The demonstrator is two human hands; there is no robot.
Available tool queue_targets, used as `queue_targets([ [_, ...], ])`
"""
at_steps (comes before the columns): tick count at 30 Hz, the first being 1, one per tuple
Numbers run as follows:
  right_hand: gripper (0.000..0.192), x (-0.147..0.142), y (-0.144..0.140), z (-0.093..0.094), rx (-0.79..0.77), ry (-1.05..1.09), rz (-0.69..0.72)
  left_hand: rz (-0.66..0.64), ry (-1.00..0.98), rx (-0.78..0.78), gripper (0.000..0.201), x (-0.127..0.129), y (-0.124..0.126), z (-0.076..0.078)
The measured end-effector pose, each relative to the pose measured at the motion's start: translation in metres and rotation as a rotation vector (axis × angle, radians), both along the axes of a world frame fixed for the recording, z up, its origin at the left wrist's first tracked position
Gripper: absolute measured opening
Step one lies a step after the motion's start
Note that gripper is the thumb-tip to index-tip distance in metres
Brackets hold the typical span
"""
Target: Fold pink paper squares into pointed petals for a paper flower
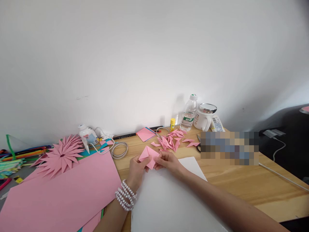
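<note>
Nearest the camera, a large white sheet of paper (169,199) lies on the pale wooden table (241,183), seemingly serving as a clean working mat, with big pink sheets of card (60,196) beside it on the left. Above the white sheet, the left hand (136,169), a pearl bracelet (125,195) at its wrist, and the right hand (169,162) meet from either side, forearms angled inward. Their fingers are pinched narrowly on a small folded pink paper piece (149,156), lifted just off the table, probably so its crease can be pressed. Farther back lies a pile of similar pink folded points (172,140), and a finished pink paper flower (61,155) at far left. A clear plastic water bottle (189,113) and white mug (204,120) stand by the wall.
</note>
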State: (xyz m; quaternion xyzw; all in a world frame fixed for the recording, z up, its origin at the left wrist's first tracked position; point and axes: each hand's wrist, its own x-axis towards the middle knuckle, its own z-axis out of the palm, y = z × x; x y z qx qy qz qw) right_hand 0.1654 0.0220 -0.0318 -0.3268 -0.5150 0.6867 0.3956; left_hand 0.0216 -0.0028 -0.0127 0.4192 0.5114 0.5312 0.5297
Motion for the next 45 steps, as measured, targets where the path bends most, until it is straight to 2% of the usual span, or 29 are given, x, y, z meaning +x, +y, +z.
queue_targets([
  [4, 0.036, 0.000, 0.000, 0.003, -0.021, 0.042, -0.048, -0.104, 0.044, 0.008, 0.022, -0.002, 0.000, 0.004],
  [6, 0.037, -0.001, 0.001, 0.003, -0.049, 0.049, -0.085, -0.149, 0.037, 0.004, 0.028, -0.004, 0.000, 0.008],
  [10, 0.037, -0.001, 0.003, 0.000, -0.039, 0.059, -0.133, -0.102, 0.008, -0.026, 0.032, -0.009, 0.003, 0.009],
  [16, 0.028, -0.001, 0.005, -0.007, 0.158, -0.019, -0.215, -0.048, 0.069, -0.041, 0.027, -0.013, 0.006, 0.003],
  [20, 0.028, 0.000, 0.005, -0.009, 0.246, -0.167, -0.238, -0.066, 0.081, -0.046, 0.027, -0.010, 0.003, 0.005],
  [27, 0.028, 0.000, 0.006, -0.012, 0.290, -0.218, -0.284, -0.181, 0.094, -0.053, 0.028, -0.011, 0.002, 0.008],
  [32, 0.026, 0.000, 0.004, -0.009, 0.329, -0.236, -0.252, -0.143, 0.129, -0.031, 0.026, -0.013, 0.003, 0.007],
  [36, 0.034, 0.000, 0.003, -0.010, 0.291, -0.188, -0.201, -0.130, 0.053, -0.028, 0.023, -0.011, 0.003, 0.007],
  [41, 0.032, 0.000, 0.005, -0.014, 0.262, -0.133, -0.270, -0.214, 0.011, -0.080, 0.028, -0.007, 0.002, 0.008],
  [45, 0.031, 0.000, 0.006, -0.014, 0.235, -0.088, -0.251, -0.166, 0.008, -0.064, 0.026, -0.007, 0.001, 0.008],
])
